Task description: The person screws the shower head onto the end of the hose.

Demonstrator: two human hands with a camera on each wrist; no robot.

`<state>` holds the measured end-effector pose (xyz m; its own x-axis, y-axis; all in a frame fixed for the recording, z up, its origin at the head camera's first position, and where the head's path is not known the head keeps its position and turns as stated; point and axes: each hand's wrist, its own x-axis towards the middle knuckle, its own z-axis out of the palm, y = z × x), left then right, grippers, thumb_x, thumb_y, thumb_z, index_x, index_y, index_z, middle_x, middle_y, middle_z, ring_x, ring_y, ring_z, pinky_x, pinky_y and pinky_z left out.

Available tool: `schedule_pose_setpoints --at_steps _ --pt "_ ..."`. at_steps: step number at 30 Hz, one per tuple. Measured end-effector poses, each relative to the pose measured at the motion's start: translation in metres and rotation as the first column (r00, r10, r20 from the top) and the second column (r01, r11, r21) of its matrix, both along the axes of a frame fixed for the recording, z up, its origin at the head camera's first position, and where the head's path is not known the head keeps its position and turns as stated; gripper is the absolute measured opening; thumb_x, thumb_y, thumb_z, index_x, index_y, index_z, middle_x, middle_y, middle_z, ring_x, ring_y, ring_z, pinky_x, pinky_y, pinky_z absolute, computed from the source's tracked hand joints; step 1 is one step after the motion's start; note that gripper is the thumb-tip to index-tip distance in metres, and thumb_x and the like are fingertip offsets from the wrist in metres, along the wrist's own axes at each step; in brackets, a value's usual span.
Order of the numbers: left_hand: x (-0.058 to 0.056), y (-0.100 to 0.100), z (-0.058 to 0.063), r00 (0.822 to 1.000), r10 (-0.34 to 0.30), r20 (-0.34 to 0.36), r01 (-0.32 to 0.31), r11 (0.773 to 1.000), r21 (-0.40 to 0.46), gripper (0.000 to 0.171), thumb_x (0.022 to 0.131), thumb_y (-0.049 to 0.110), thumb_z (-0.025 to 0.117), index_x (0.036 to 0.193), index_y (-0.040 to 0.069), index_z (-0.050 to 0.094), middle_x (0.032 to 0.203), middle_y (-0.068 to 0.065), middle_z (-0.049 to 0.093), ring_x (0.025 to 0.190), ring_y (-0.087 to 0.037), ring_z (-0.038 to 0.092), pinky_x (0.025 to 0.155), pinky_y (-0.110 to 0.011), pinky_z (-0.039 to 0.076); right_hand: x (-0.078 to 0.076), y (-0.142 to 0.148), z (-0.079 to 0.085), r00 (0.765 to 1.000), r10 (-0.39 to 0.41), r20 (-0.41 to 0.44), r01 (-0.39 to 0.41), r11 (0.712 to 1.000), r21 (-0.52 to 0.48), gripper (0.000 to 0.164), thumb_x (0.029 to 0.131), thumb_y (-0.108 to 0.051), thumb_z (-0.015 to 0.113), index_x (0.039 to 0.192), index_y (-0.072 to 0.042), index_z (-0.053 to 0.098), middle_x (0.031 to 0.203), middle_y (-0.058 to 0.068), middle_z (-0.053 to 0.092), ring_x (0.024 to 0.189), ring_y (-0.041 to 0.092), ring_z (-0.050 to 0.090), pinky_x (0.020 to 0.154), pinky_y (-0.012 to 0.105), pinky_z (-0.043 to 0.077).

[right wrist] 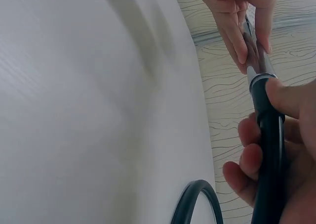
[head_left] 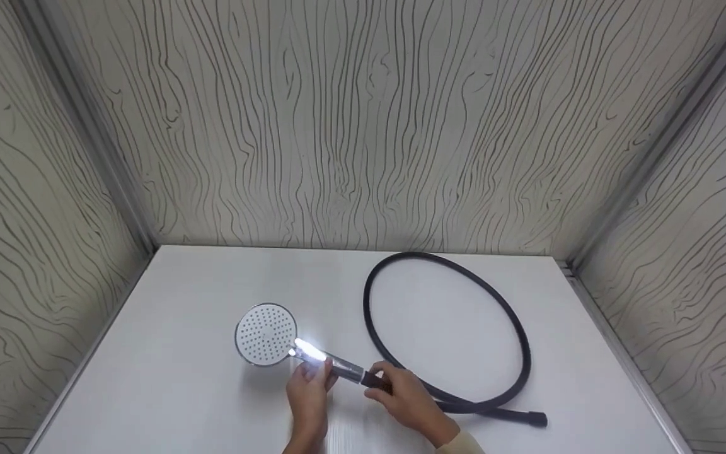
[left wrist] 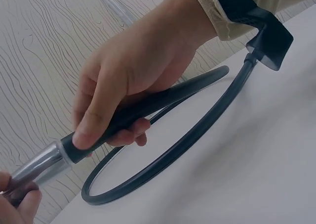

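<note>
My left hand [head_left: 310, 397] holds the chrome handle [head_left: 344, 369] of a hand shower, whose round white spray face [head_left: 266, 335] with small holes points up in the head view. My right hand [head_left: 408, 398] grips the end of a black shower hose [head_left: 520, 334], and that end meets the base of the handle. In the left wrist view, the right thumb and fingers wrap the hose's black end sleeve [left wrist: 69, 148] against the chrome. The right wrist view shows the left hand [right wrist: 237, 16] pinching the handle beyond the joint [right wrist: 261, 79].
The hose lies in a large loop on the white tabletop [head_left: 199, 284]. Its other end, a black connector [head_left: 537, 419], rests at the right. Wood-grain patterned panels [head_left: 350, 126] rise at the back and both sides, with grey strips in the corners.
</note>
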<state>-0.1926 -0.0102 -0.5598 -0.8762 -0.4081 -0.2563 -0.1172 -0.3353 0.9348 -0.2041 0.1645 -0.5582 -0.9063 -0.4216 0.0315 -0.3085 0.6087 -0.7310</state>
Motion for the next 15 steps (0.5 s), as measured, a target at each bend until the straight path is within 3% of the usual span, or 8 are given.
schedule_pose_setpoints --at_steps 3,7,12,15 --pt "0.0004 0.0034 -0.0010 0.999 0.032 -0.015 -0.032 0.999 0.019 0.025 0.092 -0.003 0.060 0.111 -0.017 0.052 0.108 -0.031 0.064 0.094 -0.025 0.072 0.081 -0.025 0.062 0.0016 -0.0006 -0.0026 0.997 -0.045 -0.058 0.045 0.999 -0.014 0.030 0.085 -0.025 0.073 0.105 -0.015 0.053 0.075 -0.007 0.061 0.062 -0.002 0.048 0.053 0.014 0.045" --pt "0.0007 0.0056 -0.0012 0.999 0.038 -0.034 -0.036 0.998 0.044 0.026 0.091 -0.006 0.060 0.112 -0.019 0.051 0.107 -0.034 0.064 0.091 -0.021 0.072 0.080 -0.026 0.063 0.0029 -0.0021 -0.0054 0.978 -0.093 -0.186 0.090 0.996 -0.024 0.025 0.082 -0.016 0.076 0.096 -0.015 0.055 0.081 -0.006 0.063 0.069 -0.003 0.051 0.058 0.015 0.050" --pt "0.0016 0.0039 -0.0004 0.999 -0.017 -0.027 0.017 0.999 0.028 0.036 0.094 0.001 0.059 0.122 -0.018 0.049 0.116 -0.035 0.061 0.100 -0.031 0.071 0.083 -0.027 0.062 0.0041 -0.0010 -0.0055 0.948 -0.063 -0.312 0.085 0.995 0.058 0.011 0.091 -0.023 0.067 0.093 -0.014 0.063 0.079 -0.009 0.056 0.071 -0.002 0.045 0.060 0.015 0.047" --pt "0.0029 0.0022 0.0005 0.999 -0.046 -0.009 0.047 0.999 0.019 0.042 0.096 0.004 0.057 0.130 -0.015 0.044 0.123 -0.036 0.057 0.107 -0.036 0.068 0.086 -0.027 0.061 0.0036 0.0009 -0.0036 0.956 0.004 -0.292 0.036 0.991 0.131 0.022 0.098 -0.033 0.056 0.091 -0.014 0.065 0.074 -0.012 0.051 0.068 -0.002 0.041 0.057 0.014 0.042"
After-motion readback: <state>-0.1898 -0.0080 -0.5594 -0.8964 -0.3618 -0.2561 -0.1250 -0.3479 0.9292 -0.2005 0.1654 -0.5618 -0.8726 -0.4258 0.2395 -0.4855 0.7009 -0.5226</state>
